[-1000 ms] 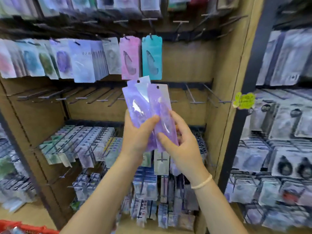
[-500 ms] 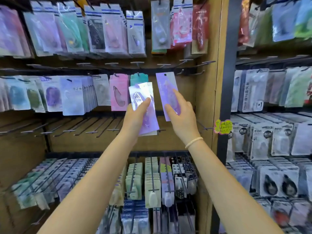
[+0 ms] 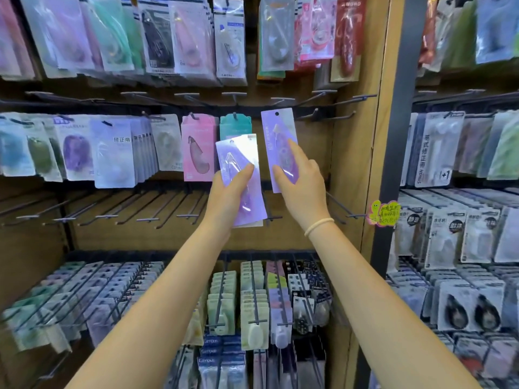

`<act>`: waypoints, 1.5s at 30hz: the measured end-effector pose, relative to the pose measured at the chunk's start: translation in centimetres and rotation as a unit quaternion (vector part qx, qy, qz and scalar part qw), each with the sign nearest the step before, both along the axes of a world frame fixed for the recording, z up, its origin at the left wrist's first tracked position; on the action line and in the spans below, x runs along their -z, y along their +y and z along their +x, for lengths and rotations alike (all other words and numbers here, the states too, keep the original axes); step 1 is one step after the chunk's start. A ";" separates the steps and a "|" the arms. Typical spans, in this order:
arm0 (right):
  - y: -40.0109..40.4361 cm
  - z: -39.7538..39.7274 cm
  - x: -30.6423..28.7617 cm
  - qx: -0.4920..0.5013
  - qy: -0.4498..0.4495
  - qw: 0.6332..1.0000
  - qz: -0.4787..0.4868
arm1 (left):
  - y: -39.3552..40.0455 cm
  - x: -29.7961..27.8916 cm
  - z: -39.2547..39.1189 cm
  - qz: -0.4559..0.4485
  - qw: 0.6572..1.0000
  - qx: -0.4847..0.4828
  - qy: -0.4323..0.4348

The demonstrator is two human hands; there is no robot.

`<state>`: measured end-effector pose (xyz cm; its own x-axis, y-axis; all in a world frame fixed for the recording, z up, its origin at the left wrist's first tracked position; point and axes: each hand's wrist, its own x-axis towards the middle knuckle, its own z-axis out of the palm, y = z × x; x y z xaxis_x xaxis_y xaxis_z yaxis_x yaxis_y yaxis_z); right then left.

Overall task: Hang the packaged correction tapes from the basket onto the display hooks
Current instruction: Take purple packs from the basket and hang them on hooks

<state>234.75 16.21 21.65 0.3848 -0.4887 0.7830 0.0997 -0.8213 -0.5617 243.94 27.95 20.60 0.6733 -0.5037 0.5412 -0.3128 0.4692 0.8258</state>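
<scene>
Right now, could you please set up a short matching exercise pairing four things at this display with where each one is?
Things:
1. single purple packaged correction tape
2. fanned stack of purple packages
3. pink hanging package
4. cream wristband

Places:
A. on the right wrist
B. held in the left hand
C. raised in the right hand, beside the teal package
D. on a hook, left of the teal package

Pairs: 1-C, 2-B, 3-D, 4-A
</scene>
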 end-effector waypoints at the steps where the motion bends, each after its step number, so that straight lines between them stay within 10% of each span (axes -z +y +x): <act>1: 0.1 0.0 0.1 -0.002 -0.002 1.000 0.001 | -0.1 0.0 0.0 -0.002 1.000 0.003 0.001; 19: -1.4 0.7 1.2 0.050 0.065 0.996 0.044 | 0.5 0.6 0.1 -0.012 0.999 -0.006 -0.044; 26: 2.5 -2.1 3.4 -0.186 -0.001 0.978 0.096 | -0.1 1.2 -1.0 0.011 1.000 0.003 -0.007; 45: 1.1 -4.2 3.9 -0.216 -0.083 0.960 0.158 | -1.7 2.2 -3.5 -0.005 0.995 0.103 -0.008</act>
